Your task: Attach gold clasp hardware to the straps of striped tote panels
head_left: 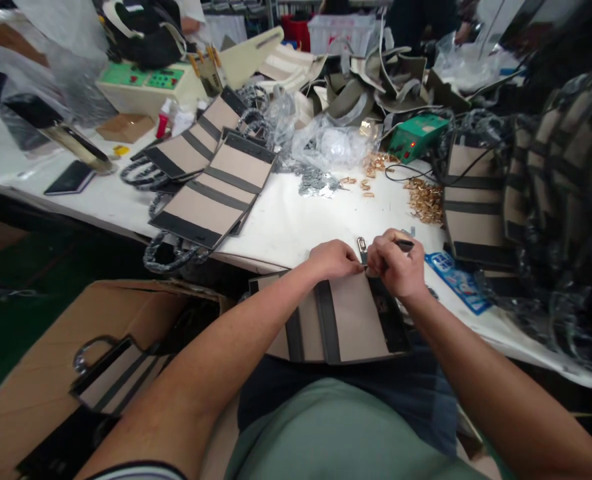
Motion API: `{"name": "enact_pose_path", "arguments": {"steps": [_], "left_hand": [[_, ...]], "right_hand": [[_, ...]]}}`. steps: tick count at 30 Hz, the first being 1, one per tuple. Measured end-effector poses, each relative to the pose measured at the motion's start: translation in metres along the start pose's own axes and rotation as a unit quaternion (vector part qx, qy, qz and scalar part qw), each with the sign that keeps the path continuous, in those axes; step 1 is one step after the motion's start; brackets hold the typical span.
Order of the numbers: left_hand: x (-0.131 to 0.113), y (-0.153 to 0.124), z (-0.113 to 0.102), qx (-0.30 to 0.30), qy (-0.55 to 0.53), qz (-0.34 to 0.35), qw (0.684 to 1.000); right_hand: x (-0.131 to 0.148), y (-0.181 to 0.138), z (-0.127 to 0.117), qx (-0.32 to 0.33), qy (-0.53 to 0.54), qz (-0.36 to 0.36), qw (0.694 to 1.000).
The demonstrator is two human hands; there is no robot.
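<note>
A beige bag with dark stripes (349, 320) lies on my lap, its top edge against the white table (281, 220). My left hand (333, 259) is closed in a pinch at the bag's top edge, next to a small metal clasp (362, 247). My right hand (396, 263) is closed too, gripping a dark tool (405, 245) and touching the clasp from the right. Both hands meet at the clasp.
Two more striped bags (219, 193) lie on the table's left part, others stand at the right (473, 200). Gold metal fittings (426, 200) are heaped near a green device (416, 137). A cardboard box (51, 373) at lower left holds another bag. A blue packet (459, 280) lies right of my hands.
</note>
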State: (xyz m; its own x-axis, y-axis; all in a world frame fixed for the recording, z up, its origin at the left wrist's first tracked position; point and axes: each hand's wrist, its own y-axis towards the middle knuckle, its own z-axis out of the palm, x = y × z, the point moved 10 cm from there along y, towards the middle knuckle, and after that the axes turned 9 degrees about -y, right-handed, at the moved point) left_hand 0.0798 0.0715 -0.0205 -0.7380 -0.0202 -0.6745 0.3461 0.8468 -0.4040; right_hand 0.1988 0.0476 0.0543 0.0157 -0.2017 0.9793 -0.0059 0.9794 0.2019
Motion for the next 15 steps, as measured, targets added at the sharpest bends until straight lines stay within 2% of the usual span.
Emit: {"name": "enact_pose_path", "arguments": {"steps": [4,8,13,15], "left_hand": [[0.0,0.002,-0.001,-0.012,-0.011,0.013,1.0],[0.004,0.002,0.001,-0.009,-0.015,-0.007,1.0],[-0.001,0.003,-0.001,-0.017,-0.007,0.022,1.0],[-0.001,0.003,0.0,-0.013,0.001,0.022,1.0]], "right_hand": [[0.014,-0.001,-0.004,-0.017,0.016,-0.051,0.998],[0.005,-0.001,-0.002,-0.012,-0.012,-0.016,1.0],[0.005,0.003,-0.017,-0.049,0.038,-0.032,0.998],[0.001,0.004,-0.018,-0.047,0.029,-0.015,0.998]]}}
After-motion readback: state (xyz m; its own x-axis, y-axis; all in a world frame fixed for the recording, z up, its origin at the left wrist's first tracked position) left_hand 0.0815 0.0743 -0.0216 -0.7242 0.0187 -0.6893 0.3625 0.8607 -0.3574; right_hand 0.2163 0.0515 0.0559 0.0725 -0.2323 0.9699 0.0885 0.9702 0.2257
